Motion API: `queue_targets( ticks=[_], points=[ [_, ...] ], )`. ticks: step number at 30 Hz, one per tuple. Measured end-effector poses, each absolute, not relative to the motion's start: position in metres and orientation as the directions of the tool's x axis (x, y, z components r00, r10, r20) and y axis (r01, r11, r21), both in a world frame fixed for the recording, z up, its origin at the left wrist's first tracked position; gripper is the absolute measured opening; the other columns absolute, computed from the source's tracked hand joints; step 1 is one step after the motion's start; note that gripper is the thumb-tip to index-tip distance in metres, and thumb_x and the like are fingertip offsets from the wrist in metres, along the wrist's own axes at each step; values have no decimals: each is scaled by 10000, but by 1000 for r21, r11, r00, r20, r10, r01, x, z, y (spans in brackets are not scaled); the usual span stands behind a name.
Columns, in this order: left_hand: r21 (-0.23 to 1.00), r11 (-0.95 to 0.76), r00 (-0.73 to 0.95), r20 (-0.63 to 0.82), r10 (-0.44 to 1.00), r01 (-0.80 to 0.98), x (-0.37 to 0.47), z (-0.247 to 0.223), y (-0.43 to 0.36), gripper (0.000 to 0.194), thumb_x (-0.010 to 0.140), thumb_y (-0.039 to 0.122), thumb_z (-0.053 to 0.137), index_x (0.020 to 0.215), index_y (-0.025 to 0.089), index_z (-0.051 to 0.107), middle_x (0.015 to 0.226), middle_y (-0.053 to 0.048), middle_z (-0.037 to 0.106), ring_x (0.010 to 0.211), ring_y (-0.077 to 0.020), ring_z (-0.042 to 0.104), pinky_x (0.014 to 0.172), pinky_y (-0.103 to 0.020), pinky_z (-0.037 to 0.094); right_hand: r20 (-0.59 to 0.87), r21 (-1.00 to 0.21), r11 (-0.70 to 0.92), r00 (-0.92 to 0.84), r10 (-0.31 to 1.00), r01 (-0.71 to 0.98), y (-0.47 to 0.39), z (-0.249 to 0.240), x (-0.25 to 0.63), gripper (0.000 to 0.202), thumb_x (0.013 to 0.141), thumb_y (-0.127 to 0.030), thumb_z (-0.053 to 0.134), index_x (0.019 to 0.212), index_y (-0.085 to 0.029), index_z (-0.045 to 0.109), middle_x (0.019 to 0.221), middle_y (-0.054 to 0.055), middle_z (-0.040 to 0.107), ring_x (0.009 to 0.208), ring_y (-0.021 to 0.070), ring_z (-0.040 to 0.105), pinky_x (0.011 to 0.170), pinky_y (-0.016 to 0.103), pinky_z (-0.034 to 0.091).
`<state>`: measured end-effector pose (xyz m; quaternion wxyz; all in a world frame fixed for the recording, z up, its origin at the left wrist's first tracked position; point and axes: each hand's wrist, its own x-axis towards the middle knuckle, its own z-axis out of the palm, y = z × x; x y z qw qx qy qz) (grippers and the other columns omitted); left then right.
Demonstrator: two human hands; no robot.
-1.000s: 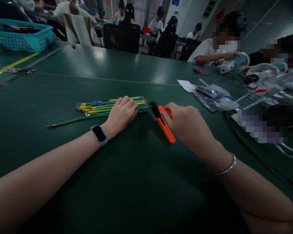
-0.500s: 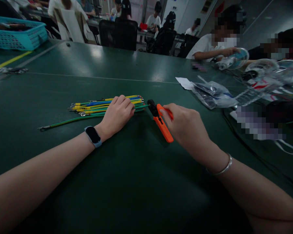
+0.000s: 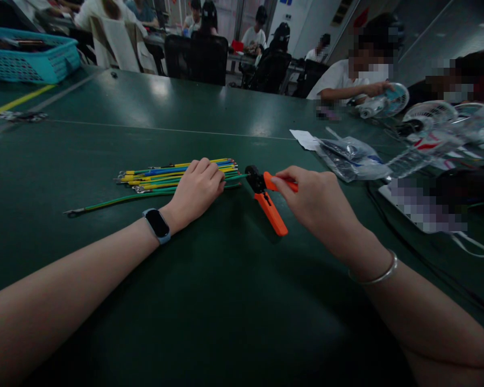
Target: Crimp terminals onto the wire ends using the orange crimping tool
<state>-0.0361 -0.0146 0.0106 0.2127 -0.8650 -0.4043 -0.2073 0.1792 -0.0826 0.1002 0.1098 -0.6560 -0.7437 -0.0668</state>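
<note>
My left hand [image 3: 197, 188], with a smart band at the wrist, rests on a bundle of wires [image 3: 165, 173] in green, yellow and blue, several with metal lugs at their left ends. Its closed fingers hold a green wire [image 3: 237, 177] whose right end reaches the black head of the crimping pliers [image 3: 271, 214]. My right hand [image 3: 314, 201] is closed on the upper orange handle of these pliers. The lower orange handle lies against the table, spread apart from the upper one. A longer green-yellow wire [image 3: 113, 201] extends leftward from under my left hand.
A green table [image 3: 210, 301] carries everything. To the right lie a plastic bag [image 3: 349, 156], a black cable [image 3: 419, 252] and small fans [image 3: 431, 114]. A turquoise basket [image 3: 44, 59] stands far left. A co-worker [image 3: 342, 80] handles a fan across the table.
My right hand has moved slightly right, swinging the upper handle away from the lower one, so the pliers are spread wider. My left hand has barely moved.
</note>
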Motion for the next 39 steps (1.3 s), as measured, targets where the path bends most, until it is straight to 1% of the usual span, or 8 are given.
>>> queue_targets(
  ticks=[4, 9, 14, 18, 22, 28, 33, 39],
  points=[
    [-211, -562, 577, 528, 623, 800, -34, 11, -15, 201, 963, 180, 511, 985, 108, 697, 969, -155, 657, 953, -310, 568, 801, -452, 470, 229, -36, 108, -97, 969, 994, -84, 103, 175, 326, 999, -298, 471, 1083, -144, 745, 876, 112, 775, 703, 212, 676, 638, 320, 436],
    [-253, -543, 584, 529, 616, 801, -36, 10, -13, 199, 955, 174, 505, 993, 129, 695, 972, -147, 656, 946, -304, 565, 796, -453, 476, 220, -23, 97, -90, 971, 995, -85, 104, 174, 350, 1009, -310, 446, 1076, -131, 739, 871, 127, 771, 719, 221, 685, 629, 324, 436],
    [-229, -555, 575, 559, 597, 800, -43, 9, -10, 204, 967, 196, 495, 996, 141, 689, 961, -133, 650, 961, -299, 569, 815, -455, 480, 221, 27, 50, -55, 974, 998, -83, 102, 179, 374, 1018, -310, 419, 1069, -113, 733, 857, 144, 764, 696, 218, 683, 614, 323, 433],
    [-231, -547, 576, 526, 625, 805, -42, 9, -11, 214, 968, 205, 481, 988, 116, 675, 983, -148, 648, 963, -303, 566, 825, -462, 488, 206, 67, 40, -53, 977, 997, -82, 101, 178, 389, 1020, -311, 408, 1091, -95, 723, 860, 152, 760, 703, 221, 685, 617, 322, 435],
    [-191, -493, 516, 502, 694, 849, -41, 7, -9, 207, 947, 230, 500, 985, 99, 656, 991, -147, 632, 977, -306, 568, 847, -460, 494, 217, 69, 34, -48, 975, 997, -82, 99, 178, 391, 1026, -323, 412, 1112, -98, 719, 873, 150, 759, 729, 221, 689, 633, 320, 439],
    [-102, -424, 420, 460, 782, 900, -42, 4, -7, 212, 920, 260, 514, 987, 104, 641, 1004, -148, 611, 1015, -317, 560, 875, -472, 493, 219, 62, 47, -59, 974, 997, -82, 98, 181, 368, 1016, -319, 433, 1099, -100, 717, 862, 142, 753, 720, 218, 678, 636, 323, 429],
    [-96, -450, 447, 417, 791, 888, -42, 6, -7, 221, 954, 244, 462, 977, 106, 633, 1000, -151, 621, 954, -287, 570, 853, -440, 495, 233, 62, 55, -68, 970, 997, -82, 98, 180, 356, 1008, -308, 438, 1092, -100, 715, 846, 135, 748, 698, 206, 666, 621, 314, 419],
    [-71, -499, 481, 410, 775, 864, -41, 9, -9, 242, 983, 240, 439, 1012, 104, 638, 1014, -152, 646, 949, -284, 577, 848, -434, 491, 194, 56, 33, -43, 980, 998, -83, 101, 178, 367, 1020, -313, 431, 1130, -96, 706, 892, 157, 755, 759, 237, 690, 621, 322, 426]
  ],
)
